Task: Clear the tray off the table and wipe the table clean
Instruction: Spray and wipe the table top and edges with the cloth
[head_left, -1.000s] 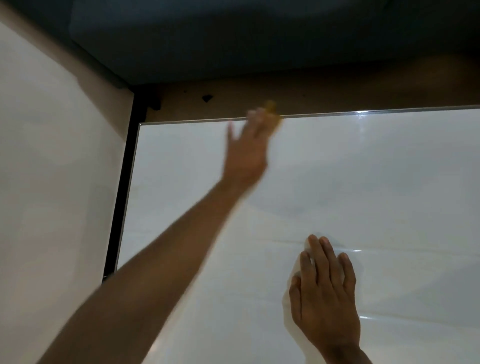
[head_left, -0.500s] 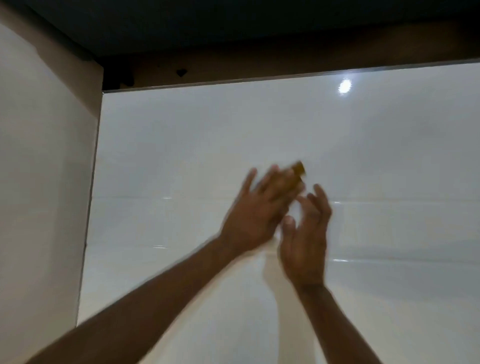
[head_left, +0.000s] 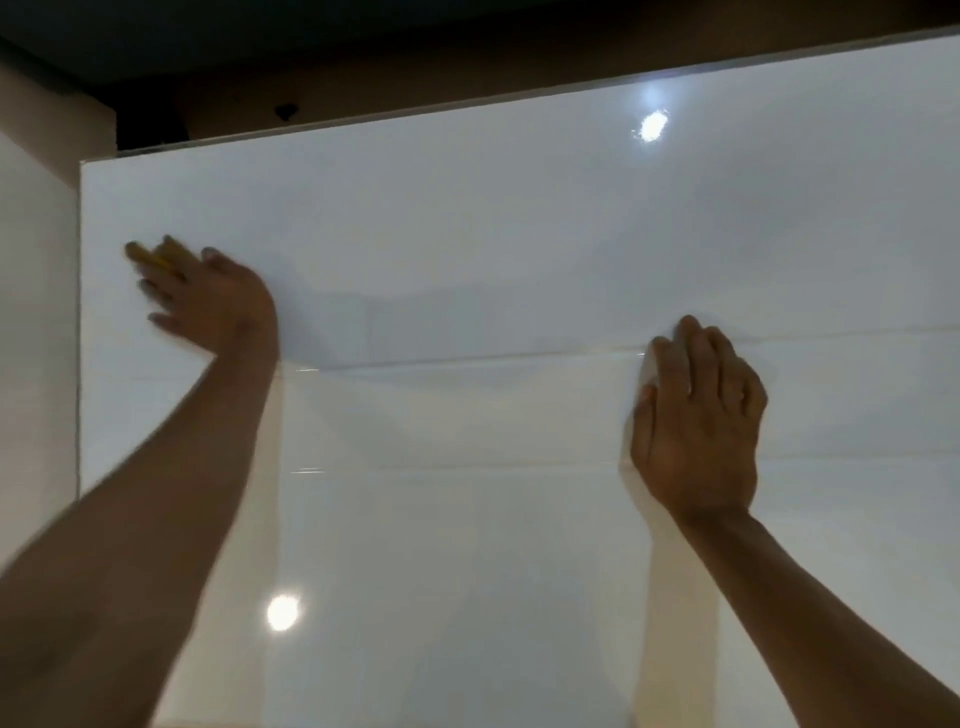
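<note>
With no tray in view, a yellow cloth (head_left: 150, 255) is pressed under the flat-fingered left hand (head_left: 208, 296) near the left edge of the glossy white surface (head_left: 467, 218) (right hand (head_left: 696, 415) laid flat, empty), where it could be swept off.

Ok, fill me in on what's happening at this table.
A person is wiping the white table. The left hand presses a yellow cloth or sponge near the table's far left edge, blurred with motion. The right hand rests flat on the surface. No tray is in view.
</note>
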